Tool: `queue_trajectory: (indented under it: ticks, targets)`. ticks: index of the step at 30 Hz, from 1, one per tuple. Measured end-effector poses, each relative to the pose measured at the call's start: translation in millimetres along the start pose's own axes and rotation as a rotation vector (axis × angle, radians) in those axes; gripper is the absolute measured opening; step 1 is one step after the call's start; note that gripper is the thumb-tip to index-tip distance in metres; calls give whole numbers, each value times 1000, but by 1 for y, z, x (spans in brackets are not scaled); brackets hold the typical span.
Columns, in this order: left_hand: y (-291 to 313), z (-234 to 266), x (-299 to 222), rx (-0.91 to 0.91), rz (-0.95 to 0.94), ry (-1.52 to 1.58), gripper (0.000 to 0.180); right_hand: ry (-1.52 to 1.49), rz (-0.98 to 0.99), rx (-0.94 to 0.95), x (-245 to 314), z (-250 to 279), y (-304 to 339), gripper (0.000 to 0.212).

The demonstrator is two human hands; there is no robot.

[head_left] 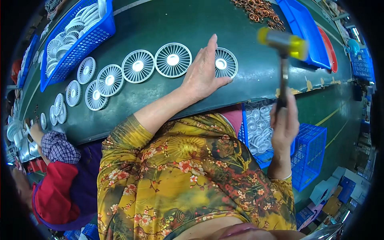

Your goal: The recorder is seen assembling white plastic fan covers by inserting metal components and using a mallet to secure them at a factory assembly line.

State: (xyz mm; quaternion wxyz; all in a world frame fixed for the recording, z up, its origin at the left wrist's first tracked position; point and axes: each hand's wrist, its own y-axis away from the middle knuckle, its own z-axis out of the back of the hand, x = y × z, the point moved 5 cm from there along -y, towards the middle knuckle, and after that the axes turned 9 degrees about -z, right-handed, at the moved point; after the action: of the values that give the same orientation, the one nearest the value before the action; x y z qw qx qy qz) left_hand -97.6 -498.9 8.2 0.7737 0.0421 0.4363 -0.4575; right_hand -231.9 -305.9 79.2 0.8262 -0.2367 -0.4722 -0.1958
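Observation:
My right hand (285,126) grips the handle of a mallet (282,42) with a metal head and yellow faces, raised over the table's near edge; the head is a little blurred. My left hand (201,76) rests with outstretched fingers and the thumb spread, against the left side of a white round grille (227,64) with radial slats. It covers part of that grille. Left of it, another such grille (173,60) lies flat, and several more run in a curved row toward the far left, some overlapping.
On the dark green table (224,20) lie a blue basket (86,40) of white grilles and a pile of copper-coloured rings (260,12). A blue tray (306,34) sits at the right. Below are blue crates (310,154). A person in red sleeves (58,192) sits at left.

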Motion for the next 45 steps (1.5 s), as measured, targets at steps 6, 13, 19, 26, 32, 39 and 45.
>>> queue_trajectory:
  ticks: [6,13,19,26,32,39,45]
  targets:
    - [19,36,-29,-83,-304,-172,109,527,-25,284,-30,-33,-18,38]
    - [31,98,31,4,-49,-449,115,160,-219,208,-11,-26,-25,41]
    - [31,88,28,-37,-51,-243,118,255,412,167,16,-67,-22,49]
    - [65,148,43,-5,-14,-555,117,382,169,340,16,-86,-21,46]
    - [86,169,62,-16,122,-448,114,303,179,581,9,-107,-2,42]
    - [85,141,54,-45,60,-333,114,139,-122,367,35,-97,-29,38]
    - [92,157,53,-38,87,-453,118,513,161,555,24,-156,-31,44]
